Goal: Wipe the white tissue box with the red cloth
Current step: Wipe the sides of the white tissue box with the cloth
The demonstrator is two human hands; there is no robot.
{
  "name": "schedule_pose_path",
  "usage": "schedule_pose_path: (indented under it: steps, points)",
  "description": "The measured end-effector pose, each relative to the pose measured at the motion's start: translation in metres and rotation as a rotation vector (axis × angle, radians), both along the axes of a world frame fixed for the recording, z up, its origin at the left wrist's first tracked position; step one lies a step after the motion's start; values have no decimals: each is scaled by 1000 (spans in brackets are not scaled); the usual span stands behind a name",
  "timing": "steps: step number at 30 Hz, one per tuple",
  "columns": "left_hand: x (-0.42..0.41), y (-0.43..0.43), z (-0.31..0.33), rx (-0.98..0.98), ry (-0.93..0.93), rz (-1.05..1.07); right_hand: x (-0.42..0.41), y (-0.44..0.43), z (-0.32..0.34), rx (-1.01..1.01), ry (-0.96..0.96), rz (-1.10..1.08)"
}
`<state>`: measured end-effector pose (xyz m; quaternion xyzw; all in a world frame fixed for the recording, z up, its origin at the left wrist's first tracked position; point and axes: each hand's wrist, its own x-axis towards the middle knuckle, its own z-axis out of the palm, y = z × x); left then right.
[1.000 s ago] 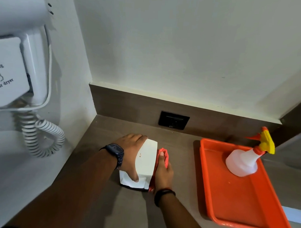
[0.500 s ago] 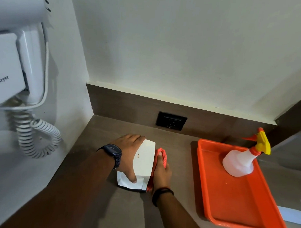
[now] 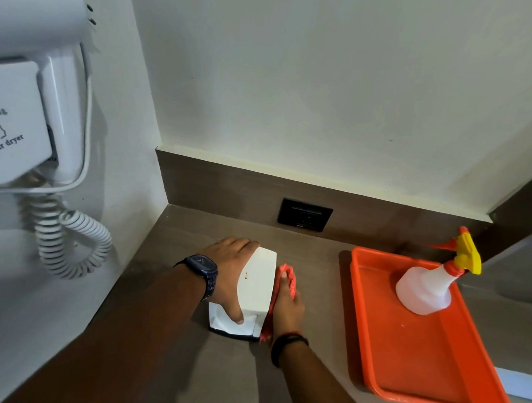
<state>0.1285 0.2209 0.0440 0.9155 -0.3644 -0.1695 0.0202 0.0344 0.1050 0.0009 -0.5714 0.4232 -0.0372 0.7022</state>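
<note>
The white tissue box (image 3: 255,285) stands on the brown counter near the left corner. My left hand (image 3: 229,272), with a dark watch on the wrist, grips the box from its left side, thumb across the near end. My right hand (image 3: 286,304) presses the red cloth (image 3: 289,277) flat against the box's right side. Most of the cloth is hidden under that hand; a red edge shows at the top and at the bottom.
An orange tray (image 3: 418,372) lies to the right with a white spray bottle (image 3: 427,288) standing in it. A black socket (image 3: 305,214) sits in the back panel. A wall hair dryer (image 3: 35,118) with a coiled cord (image 3: 67,239) hangs at the left.
My right hand with the cloth has slid a little along the box's right side. The left hand has kept its hold and the box has stayed put.
</note>
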Motion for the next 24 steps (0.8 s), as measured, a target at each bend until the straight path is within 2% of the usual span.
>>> schedule_pose_path:
  steps: [3,7,9,14,18,21,24]
  points:
    - [1,1,1,-11,16,6,-14,6,1,54,-54,-43]
    - [0,1,0,-79,21,13,10,-6,15,-82,-157,22]
    - [1,0,0,-82,27,13,22,-14,17,-106,-136,50]
    - [0,0,-2,-20,18,8,7,-7,-5,-11,-20,37]
    - [2,0,-3,-33,24,-1,-11,5,-7,-2,-76,-26]
    - [3,2,-5,-61,27,5,6,-4,6,-98,-141,16]
    - [5,1,-6,-82,15,5,24,-15,13,-100,-115,81]
